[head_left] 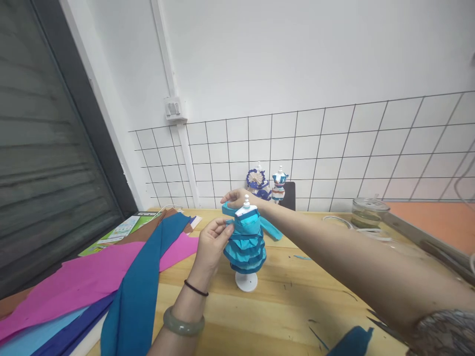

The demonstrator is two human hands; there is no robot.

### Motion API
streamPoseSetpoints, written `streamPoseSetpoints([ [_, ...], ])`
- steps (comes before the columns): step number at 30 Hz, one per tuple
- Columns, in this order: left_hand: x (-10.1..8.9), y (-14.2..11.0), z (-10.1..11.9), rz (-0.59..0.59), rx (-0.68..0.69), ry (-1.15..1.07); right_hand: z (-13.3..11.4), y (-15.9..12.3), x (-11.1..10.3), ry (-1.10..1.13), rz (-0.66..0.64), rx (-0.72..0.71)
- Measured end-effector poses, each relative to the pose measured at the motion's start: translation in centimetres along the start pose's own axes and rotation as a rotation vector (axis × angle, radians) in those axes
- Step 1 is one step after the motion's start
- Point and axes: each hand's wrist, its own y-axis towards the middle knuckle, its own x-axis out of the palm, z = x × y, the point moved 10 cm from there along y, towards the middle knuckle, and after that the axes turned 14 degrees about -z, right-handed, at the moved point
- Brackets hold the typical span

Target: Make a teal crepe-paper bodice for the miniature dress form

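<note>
A small white dress form (246, 282) stands upright on the table, wearing a ruffled turquoise and blue dress (245, 254) that looks like crepe paper. A turquoise crepe paper strip (271, 229) wraps round behind the form, its tail hanging out to the right. Close at the form's left side, my left hand (213, 240) pinches a bit of this strip between thumb and fingertips. My right hand (237, 198) reaches behind the form's neck, its fingers closed on the strip at the back left.
Coloured crepe sheets, among them a pink sheet (92, 267) and a dark teal sheet (139, 296), cover the left side. Two dressed forms, one a blue-and-white form (279, 185), stand by the wall. A glass jar (369, 211) is at right; a teal scrap (352, 342) lies in front.
</note>
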Motion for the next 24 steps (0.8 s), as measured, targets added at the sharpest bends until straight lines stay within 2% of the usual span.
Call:
streamPoseSetpoints([
  [8, -0.2, 0.2, -0.5, 0.004, -0.001, -0.041, -0.3, 1.0, 2.5, 0.059, -0.126, -0.035],
  [11, -0.2, 0.1, -0.4, 0.006, 0.004, -0.046, -0.1, 0.9, 2.2, 0.074, -0.109, -0.023],
  [14, -0.3, -0.2, 0.1, 0.012, 0.019, -0.029, 0.6, -0.2, 1.0, 0.09, -0.037, -0.01],
  [19, 0.5, -1.2, 0.7, -0.078, 0.007, 0.051, 2.6, -4.5, -2.5, 0.115, 0.158, 0.031],
  [24, 1.7, -2.0, 0.7, -0.147, -0.024, 0.22, 2.8, -11.5, -4.4, 0.111, 0.278, 0.064],
])
